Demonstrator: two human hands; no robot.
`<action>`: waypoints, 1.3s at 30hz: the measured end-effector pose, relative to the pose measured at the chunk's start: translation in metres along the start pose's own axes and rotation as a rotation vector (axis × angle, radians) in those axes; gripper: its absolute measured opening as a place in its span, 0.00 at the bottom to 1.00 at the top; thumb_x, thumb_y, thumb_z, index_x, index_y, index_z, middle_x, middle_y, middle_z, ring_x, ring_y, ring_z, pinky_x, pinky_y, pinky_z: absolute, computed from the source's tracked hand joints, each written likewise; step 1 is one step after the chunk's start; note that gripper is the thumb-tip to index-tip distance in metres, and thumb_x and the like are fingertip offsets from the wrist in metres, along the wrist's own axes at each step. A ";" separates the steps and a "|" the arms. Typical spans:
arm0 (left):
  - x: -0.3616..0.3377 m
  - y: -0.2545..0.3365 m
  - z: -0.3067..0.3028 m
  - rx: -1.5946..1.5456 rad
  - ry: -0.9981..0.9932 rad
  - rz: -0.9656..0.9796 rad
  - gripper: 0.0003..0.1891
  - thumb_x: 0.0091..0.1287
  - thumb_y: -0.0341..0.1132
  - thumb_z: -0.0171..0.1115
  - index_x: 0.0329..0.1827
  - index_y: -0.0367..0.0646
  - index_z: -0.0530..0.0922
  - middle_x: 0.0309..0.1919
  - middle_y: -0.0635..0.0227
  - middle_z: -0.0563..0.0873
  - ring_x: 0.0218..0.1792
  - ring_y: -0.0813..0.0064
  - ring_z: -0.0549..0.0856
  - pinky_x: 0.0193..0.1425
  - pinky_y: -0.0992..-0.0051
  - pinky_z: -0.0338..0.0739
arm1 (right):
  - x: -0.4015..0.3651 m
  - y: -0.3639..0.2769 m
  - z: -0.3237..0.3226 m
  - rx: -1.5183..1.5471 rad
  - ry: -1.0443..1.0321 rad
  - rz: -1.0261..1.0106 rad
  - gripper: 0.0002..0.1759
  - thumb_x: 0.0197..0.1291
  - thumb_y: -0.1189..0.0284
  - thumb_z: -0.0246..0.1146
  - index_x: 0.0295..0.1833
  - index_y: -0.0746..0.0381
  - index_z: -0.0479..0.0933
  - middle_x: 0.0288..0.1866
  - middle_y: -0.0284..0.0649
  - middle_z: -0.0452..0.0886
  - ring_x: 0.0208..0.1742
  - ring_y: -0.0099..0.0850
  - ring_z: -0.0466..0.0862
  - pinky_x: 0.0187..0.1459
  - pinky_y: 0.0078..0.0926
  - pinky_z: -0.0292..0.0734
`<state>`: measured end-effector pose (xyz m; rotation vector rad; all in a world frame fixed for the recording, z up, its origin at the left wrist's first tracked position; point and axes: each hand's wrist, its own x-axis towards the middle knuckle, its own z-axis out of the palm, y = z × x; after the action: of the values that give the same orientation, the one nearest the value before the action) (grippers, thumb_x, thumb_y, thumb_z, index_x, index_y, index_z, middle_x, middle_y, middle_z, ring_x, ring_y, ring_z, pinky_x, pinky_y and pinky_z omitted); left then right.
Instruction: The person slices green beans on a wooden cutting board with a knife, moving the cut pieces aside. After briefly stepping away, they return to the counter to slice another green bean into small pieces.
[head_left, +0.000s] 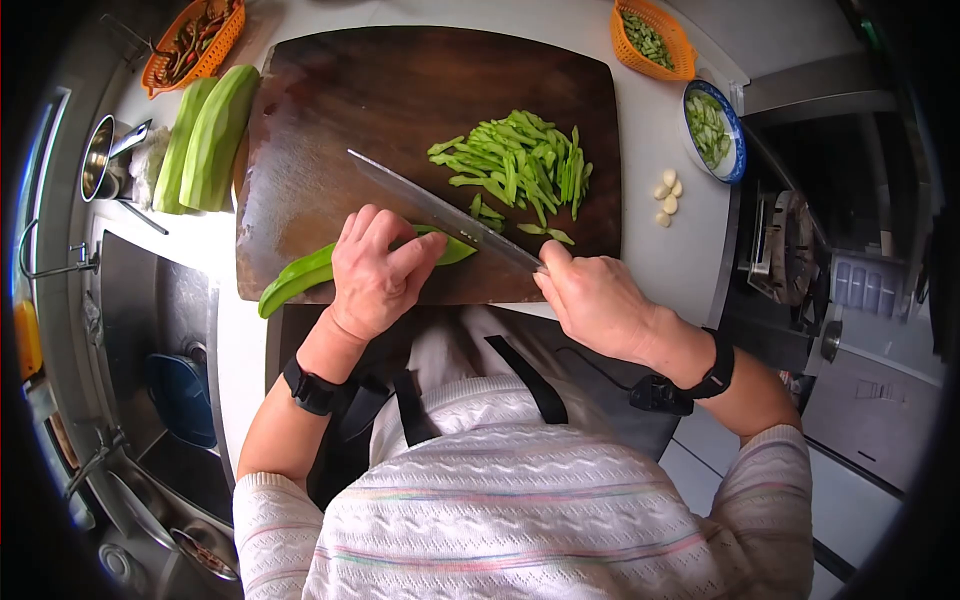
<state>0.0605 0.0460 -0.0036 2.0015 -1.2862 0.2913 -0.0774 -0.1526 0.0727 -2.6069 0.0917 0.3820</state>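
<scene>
A long green pepper (305, 272) lies across the lower left of the dark wooden cutting board (340, 110). My left hand (378, 268) presses down on it with curled fingers, hiding its middle. My right hand (600, 300) grips the handle of a kitchen knife (440, 208); most of the handle is hidden in the fist. The blade slants up and left across the board, beside the pepper's cut right end. Past the blade lies a pile of green pepper slices (520, 165), with a few loose pieces near the knife.
Two peeled green gourds (215, 140) lie left of the board. Orange baskets hold dried red chillies (190, 45) and chopped green pieces (645, 38). At right are a blue-rimmed bowl (737, 150), garlic cloves (667, 190) and a stove (790, 240). A sink (130, 300) is at left.
</scene>
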 end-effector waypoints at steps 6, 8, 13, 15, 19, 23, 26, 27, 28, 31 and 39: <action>0.000 0.000 0.000 -0.009 0.002 -0.009 0.12 0.46 0.26 0.72 0.33 0.49 0.84 0.25 0.69 0.75 0.29 0.66 0.76 0.32 0.69 0.70 | -0.012 -0.013 -0.021 -0.018 -0.111 0.037 0.08 0.65 0.73 0.53 0.37 0.66 0.62 0.19 0.51 0.77 0.25 0.53 0.81 0.28 0.49 0.76; 0.000 0.000 0.001 -0.011 0.015 -0.004 0.12 0.45 0.26 0.71 0.33 0.48 0.84 0.26 0.69 0.75 0.29 0.66 0.76 0.33 0.69 0.70 | -0.013 -0.013 -0.022 -0.021 -0.120 0.033 0.08 0.64 0.75 0.52 0.36 0.67 0.62 0.19 0.52 0.77 0.25 0.53 0.81 0.28 0.49 0.76; -0.003 -0.001 0.002 -0.012 0.000 -0.002 0.08 0.50 0.30 0.70 0.33 0.51 0.84 0.28 0.70 0.75 0.31 0.66 0.75 0.34 0.68 0.68 | 0.003 -0.009 0.003 -0.065 -0.019 -0.041 0.10 0.67 0.71 0.54 0.37 0.65 0.63 0.16 0.48 0.74 0.21 0.51 0.78 0.24 0.47 0.72; 0.000 -0.003 0.002 0.003 0.004 0.010 0.08 0.50 0.30 0.70 0.34 0.51 0.84 0.28 0.70 0.75 0.31 0.66 0.75 0.34 0.68 0.68 | 0.008 -0.008 0.003 -0.084 -0.056 -0.008 0.07 0.64 0.74 0.53 0.37 0.66 0.63 0.18 0.50 0.76 0.24 0.52 0.81 0.27 0.48 0.75; -0.001 -0.001 0.000 -0.003 -0.003 -0.002 0.12 0.45 0.24 0.71 0.33 0.47 0.84 0.28 0.69 0.77 0.30 0.66 0.76 0.33 0.69 0.70 | 0.005 -0.003 0.001 -0.014 -0.045 0.017 0.08 0.65 0.73 0.53 0.37 0.66 0.63 0.18 0.51 0.76 0.24 0.52 0.81 0.27 0.48 0.75; -0.001 -0.001 -0.001 -0.008 0.005 0.001 0.11 0.45 0.24 0.70 0.33 0.47 0.84 0.28 0.69 0.77 0.30 0.66 0.76 0.33 0.69 0.70 | -0.005 -0.007 -0.013 -0.005 -0.066 0.019 0.10 0.67 0.72 0.53 0.37 0.66 0.62 0.17 0.51 0.76 0.23 0.53 0.80 0.26 0.48 0.73; -0.001 -0.002 0.000 -0.012 0.008 0.001 0.11 0.45 0.25 0.70 0.33 0.47 0.84 0.27 0.69 0.77 0.30 0.66 0.76 0.33 0.69 0.70 | -0.009 -0.012 -0.021 -0.010 -0.129 0.047 0.09 0.66 0.73 0.52 0.36 0.66 0.62 0.18 0.52 0.77 0.25 0.53 0.81 0.28 0.50 0.75; -0.001 -0.002 0.001 -0.014 0.007 0.001 0.11 0.45 0.25 0.70 0.33 0.47 0.84 0.27 0.69 0.77 0.30 0.66 0.76 0.33 0.69 0.70 | -0.010 -0.012 -0.022 -0.012 -0.136 0.047 0.09 0.66 0.73 0.52 0.36 0.66 0.62 0.18 0.52 0.77 0.25 0.54 0.81 0.28 0.50 0.75; -0.001 -0.002 0.001 -0.017 0.006 0.000 0.11 0.46 0.24 0.70 0.33 0.47 0.84 0.27 0.69 0.77 0.29 0.66 0.76 0.33 0.69 0.70 | -0.009 -0.010 -0.020 -0.012 -0.137 0.048 0.09 0.66 0.73 0.52 0.36 0.66 0.62 0.18 0.52 0.77 0.25 0.54 0.81 0.28 0.50 0.75; -0.002 -0.003 0.000 -0.028 0.006 -0.004 0.11 0.46 0.24 0.71 0.33 0.47 0.84 0.27 0.69 0.77 0.29 0.66 0.76 0.33 0.69 0.70 | -0.006 -0.005 -0.015 -0.037 -0.187 0.037 0.08 0.66 0.74 0.52 0.37 0.67 0.62 0.18 0.52 0.76 0.24 0.54 0.80 0.28 0.50 0.75; -0.001 -0.002 0.000 -0.017 0.005 -0.011 0.12 0.46 0.25 0.71 0.34 0.48 0.84 0.28 0.70 0.77 0.30 0.66 0.76 0.33 0.69 0.70 | -0.015 -0.011 -0.026 -0.017 -0.129 0.022 0.10 0.67 0.72 0.53 0.36 0.66 0.62 0.16 0.50 0.75 0.22 0.52 0.80 0.26 0.47 0.74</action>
<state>0.0621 0.0468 -0.0054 1.9921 -1.2697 0.2788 -0.0836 -0.1555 0.1042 -2.5925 0.0738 0.5604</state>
